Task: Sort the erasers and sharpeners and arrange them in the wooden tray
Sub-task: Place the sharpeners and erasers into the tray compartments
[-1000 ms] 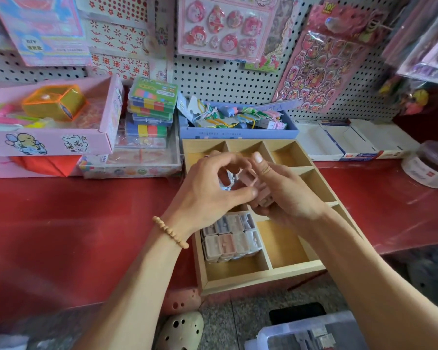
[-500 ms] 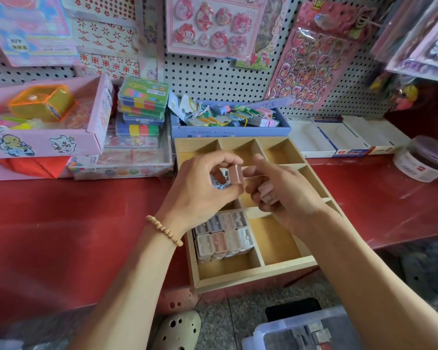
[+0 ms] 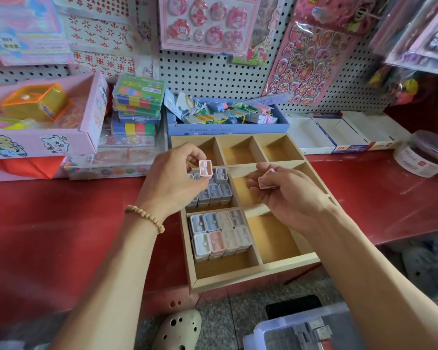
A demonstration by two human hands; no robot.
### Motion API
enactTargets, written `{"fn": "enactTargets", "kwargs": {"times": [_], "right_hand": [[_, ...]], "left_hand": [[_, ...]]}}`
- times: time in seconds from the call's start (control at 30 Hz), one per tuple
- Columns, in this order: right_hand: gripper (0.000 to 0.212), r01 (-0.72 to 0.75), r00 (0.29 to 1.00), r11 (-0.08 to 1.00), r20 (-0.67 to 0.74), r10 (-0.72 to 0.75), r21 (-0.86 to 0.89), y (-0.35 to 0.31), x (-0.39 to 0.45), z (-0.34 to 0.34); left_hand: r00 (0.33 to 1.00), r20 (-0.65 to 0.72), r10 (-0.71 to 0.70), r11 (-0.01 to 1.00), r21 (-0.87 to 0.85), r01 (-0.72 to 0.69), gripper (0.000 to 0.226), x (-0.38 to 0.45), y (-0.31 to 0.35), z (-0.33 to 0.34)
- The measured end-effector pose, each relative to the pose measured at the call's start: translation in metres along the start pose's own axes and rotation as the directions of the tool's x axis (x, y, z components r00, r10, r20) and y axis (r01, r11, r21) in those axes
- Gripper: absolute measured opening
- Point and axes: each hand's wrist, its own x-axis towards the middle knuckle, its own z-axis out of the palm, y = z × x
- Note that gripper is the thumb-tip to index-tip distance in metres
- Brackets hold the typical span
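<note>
A wooden tray (image 3: 253,275) with several compartments lies on the red counter. Its near-left compartment holds several pastel sharpeners (image 3: 219,233) packed in rows; the compartment behind it holds grey-blue sharpeners (image 3: 216,190). My left hand (image 3: 172,183) pinches a pink sharpener (image 3: 205,168) above the grey-blue ones. My right hand (image 3: 288,195) hovers over the middle right compartment and holds a second pink sharpener (image 3: 267,181) in its curled fingers. The three far compartments and the near-right one hold nothing.
Behind the tray stands a blue box (image 3: 228,122) of small tagged items. A pink box (image 3: 41,137) and stacked colourful cases (image 3: 137,104) sit at the back left, white boxes (image 3: 339,137) and a plastic jar (image 3: 425,155) at the right. A clear bin (image 3: 299,329) stands on the floor.
My hands, close together a second ago, have moved apart. The left now holds one pink sharpener up and to the left; the right has drawn right with another.
</note>
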Motion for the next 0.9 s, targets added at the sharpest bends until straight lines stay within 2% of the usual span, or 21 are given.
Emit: {"fn": "enactTargets", "kwargs": {"times": [0.3,0.47,0.67,0.8,0.9], "right_hand": [[0.013,0.034,0.999,0.992,-0.006,-0.035,-0.118,-0.001,0.001,-0.004],[0.015,0.027,1.0,0.985,0.015,-0.025,-0.168,0.002,0.004,-0.004],[0.019,0.046,0.999,0.981,0.019,-0.044,-0.189,0.005,0.005,-0.005],[0.021,0.042,0.999,0.992,0.03,-0.039,-0.117,0.004,0.003,-0.007],[0.021,0.046,0.997,0.996,0.065,-0.041,-0.074,0.003,0.0,-0.006]], "left_hand": [[0.999,0.029,-0.034,0.986,0.165,0.028,0.026,0.014,-0.007,0.017],[0.998,0.019,-0.053,0.987,0.156,0.049,0.027,0.016,-0.004,0.021],[0.996,0.073,-0.051,0.976,0.214,0.035,0.035,0.018,-0.003,0.026],[0.996,0.071,-0.044,0.988,0.149,0.033,0.048,0.016,0.001,0.02],[0.999,0.044,0.022,0.999,0.027,-0.023,0.041,0.012,0.01,0.013]]}}
